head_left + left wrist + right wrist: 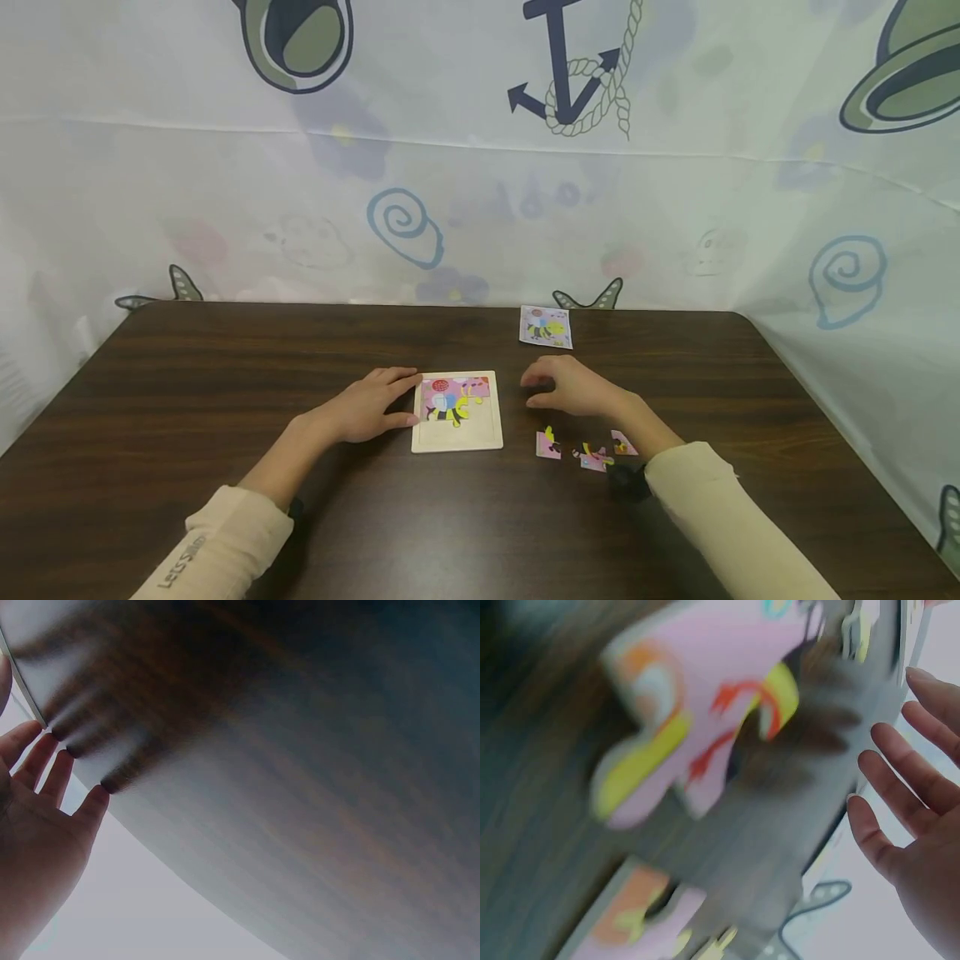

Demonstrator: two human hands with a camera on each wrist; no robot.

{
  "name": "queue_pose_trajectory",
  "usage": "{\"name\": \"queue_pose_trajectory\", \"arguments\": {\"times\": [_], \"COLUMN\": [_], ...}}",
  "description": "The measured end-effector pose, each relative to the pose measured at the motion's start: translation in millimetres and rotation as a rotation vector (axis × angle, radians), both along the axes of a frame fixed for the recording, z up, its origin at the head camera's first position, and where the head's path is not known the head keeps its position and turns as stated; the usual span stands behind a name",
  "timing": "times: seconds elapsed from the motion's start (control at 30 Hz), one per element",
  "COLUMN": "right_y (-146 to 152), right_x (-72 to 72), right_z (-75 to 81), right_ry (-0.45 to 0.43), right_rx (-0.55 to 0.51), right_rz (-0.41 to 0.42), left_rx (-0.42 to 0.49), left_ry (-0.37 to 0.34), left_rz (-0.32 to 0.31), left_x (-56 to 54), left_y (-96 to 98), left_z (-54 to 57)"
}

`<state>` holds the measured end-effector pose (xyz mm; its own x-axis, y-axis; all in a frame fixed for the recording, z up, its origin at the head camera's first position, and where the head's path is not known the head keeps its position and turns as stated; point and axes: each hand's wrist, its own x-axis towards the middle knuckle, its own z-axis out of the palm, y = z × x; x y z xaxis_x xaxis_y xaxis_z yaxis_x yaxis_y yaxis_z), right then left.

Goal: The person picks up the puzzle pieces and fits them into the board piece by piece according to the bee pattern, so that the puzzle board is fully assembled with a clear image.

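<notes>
Your right hand [568, 385] is free of any load: it hangs over the tabletop [225, 358] with thumb and fingers apart, nothing visible between them. The relation that counts, I judge, is from that hand to the loose pieces: they lie on your side of it, below the fingers and close to your forearm, well in from the tabletop's right edge. The left piece [548, 447], middle piece [594, 459] and right piece [622, 443] form a loose row roughly parallel to the tabletop's back edge, and the middle one has its long axis along that row (blurred in the right wrist view, but its stretched shape shows). Your right hand is plainly the nearer one.

Your left hand [375, 406] grasps nothing; its fingers are relaxed, with index and thumb touching the left edge of the board [465, 438], one by the far corner, the other lower down. The board lies flat between your hands, about square, its far half filled with picture and bare wood showing toward your side. Beyond your right hand, near the tabletop's back edge, is the card [545, 327] with a bee picture.
</notes>
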<state>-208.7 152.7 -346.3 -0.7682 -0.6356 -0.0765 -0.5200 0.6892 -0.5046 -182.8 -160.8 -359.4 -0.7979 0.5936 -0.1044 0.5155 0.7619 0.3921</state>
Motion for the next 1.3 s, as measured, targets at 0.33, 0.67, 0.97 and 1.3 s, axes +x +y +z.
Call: {"name": "queue_pose_trajectory", "arguments": {"times": [0.33, 0.67, 0.97, 1.3], "right_y": [39.7, 84.8, 118.2, 132.8], "right_x": [0.5, 4.1, 11.5, 20.5], "right_z": [6.1, 4.3, -1.0, -9.3], "right_ry": [0.015, 0.021, 0.047, 0.058], "right_rx": [0.009, 0.011, 0.014, 0.033], "right_rz": [-0.057, -0.150, -0.222, -0.273], "left_rx": [0.001, 0.001, 0.000, 0.002], "left_ry": [-0.004, -0.015, -0.023, -0.026], "left_rz": [0.004, 0.009, 0.013, 0.013], "left_x": [-1.0, 0.5, 0.2, 0.7], "left_y": [-0.4, 0.0, 0.3, 0.3], "left_z": [-0.6, 2.1, 2.3, 3.2]}}
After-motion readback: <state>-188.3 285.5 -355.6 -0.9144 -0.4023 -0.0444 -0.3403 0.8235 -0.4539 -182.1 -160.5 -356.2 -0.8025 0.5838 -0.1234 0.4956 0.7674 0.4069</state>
